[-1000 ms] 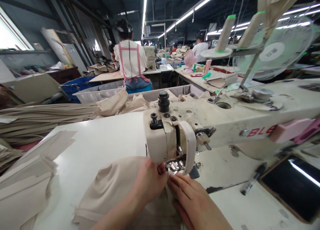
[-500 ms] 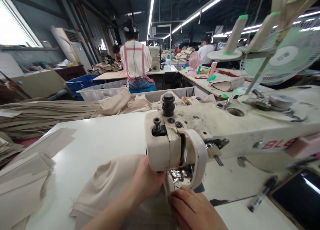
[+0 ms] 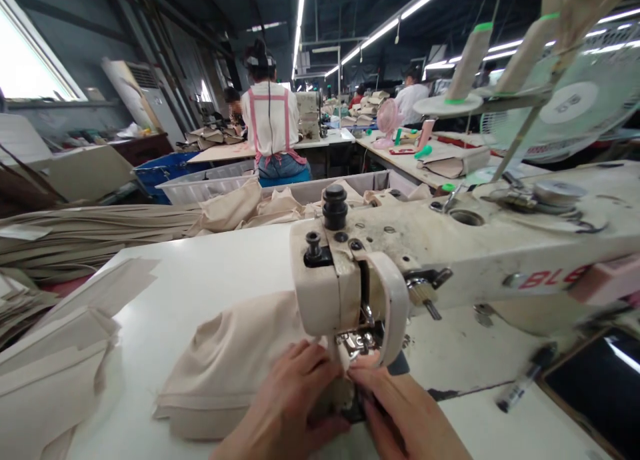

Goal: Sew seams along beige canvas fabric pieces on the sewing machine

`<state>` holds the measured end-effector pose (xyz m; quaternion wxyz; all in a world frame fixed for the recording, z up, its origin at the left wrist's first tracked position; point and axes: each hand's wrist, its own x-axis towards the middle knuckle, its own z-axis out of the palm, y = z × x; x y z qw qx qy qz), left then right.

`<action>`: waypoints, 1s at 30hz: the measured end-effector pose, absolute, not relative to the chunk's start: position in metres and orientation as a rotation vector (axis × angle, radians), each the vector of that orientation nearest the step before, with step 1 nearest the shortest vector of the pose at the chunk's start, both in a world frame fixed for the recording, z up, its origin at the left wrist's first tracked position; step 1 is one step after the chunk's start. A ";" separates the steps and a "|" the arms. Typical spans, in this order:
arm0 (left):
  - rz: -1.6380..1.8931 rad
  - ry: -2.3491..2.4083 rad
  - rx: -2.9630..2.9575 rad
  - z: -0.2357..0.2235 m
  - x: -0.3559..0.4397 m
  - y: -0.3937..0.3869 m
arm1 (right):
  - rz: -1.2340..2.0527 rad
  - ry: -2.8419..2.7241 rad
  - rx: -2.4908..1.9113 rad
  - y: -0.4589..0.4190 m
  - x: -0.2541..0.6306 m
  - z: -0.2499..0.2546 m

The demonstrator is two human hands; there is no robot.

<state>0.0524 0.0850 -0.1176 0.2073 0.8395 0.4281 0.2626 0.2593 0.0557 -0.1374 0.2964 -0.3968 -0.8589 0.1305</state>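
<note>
A beige fabric piece (image 3: 225, 353) with a folded, stitched edge lies bunched on the white table, its right side running under the sewing machine (image 3: 320, 280) head. My left hand (image 3: 295, 397) is curled on the fabric's near edge, just left of the presser foot (image 3: 361, 342), thumb below the fingers. Close to the right of it, my right hand (image 3: 395, 407) pinches the fabric edge in front of the foot, beside the white curved guard (image 3: 397, 307). The needle point and the cloth between my fingers are mostly hidden.
Loose beige cloth pieces (image 3: 60, 387) lie on the table's left. Stacked fabric strips (image 3: 100, 230) and a bin (image 3: 380, 182) of cloth stand beyond. A marker (image 3: 525, 380) and a dark-screened device (image 3: 600, 393) are at right. A co-worker (image 3: 273, 113) sits ahead, back turned.
My left hand has come back from beside the machine head toward me, now lower on the fabric edge. My right hand stays near the foot, shifted slightly right and up.
</note>
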 end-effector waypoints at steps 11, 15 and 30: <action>0.851 1.160 2.297 -0.115 0.057 0.069 | 0.163 -2.363 -0.926 0.046 0.259 -0.141; 0.939 0.984 2.488 -0.124 0.064 0.064 | 0.141 -2.311 -0.838 0.053 0.254 -0.146; 1.127 1.071 2.292 -0.125 0.060 0.097 | 0.198 -2.441 -0.887 0.074 0.260 -0.122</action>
